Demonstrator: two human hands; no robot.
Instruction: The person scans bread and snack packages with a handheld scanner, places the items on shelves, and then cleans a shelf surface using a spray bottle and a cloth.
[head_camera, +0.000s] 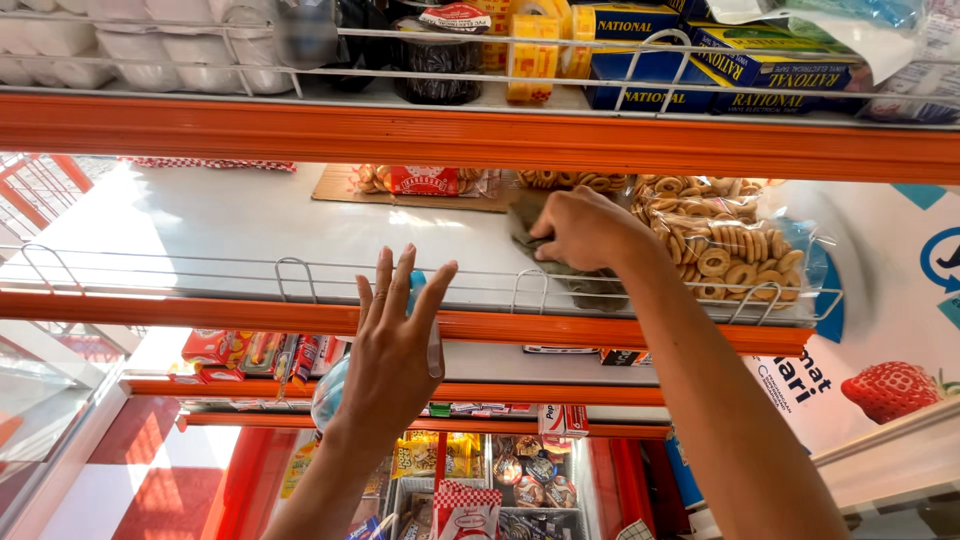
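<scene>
A grey-green cloth (560, 262) is pressed onto the white shelf (230, 225) by the right hand (585, 230), whose fingers are curled together over the cloth's upper part. The cloth lies at the shelf's front, and its lower edge hangs against the wire rail (300, 272) that runs along the front. Just right of the hand, a clear bag of small ring-shaped biscuits (725, 245) is seen lying on the same shelf, close beside the cloth; whether they touch cannot be told. Further back, a second packet of biscuits with a red label (425, 180) rests on a flat piece of cardboard (335, 188).

The left hand (395, 345) is raised in front of the orange shelf edge (200, 312), palm away from the camera, fingers spread apart and straight. Behind it a clear bottle with a blue tint (330, 392) is partly seen; whether it is gripped cannot be told.

On the upper shelf, blue boxes (640, 70), yellow packets (532, 55) and a dark tub (437, 65) are kept behind another wire rail. Below, red packets (215, 348) are stacked on a lower shelf.
</scene>
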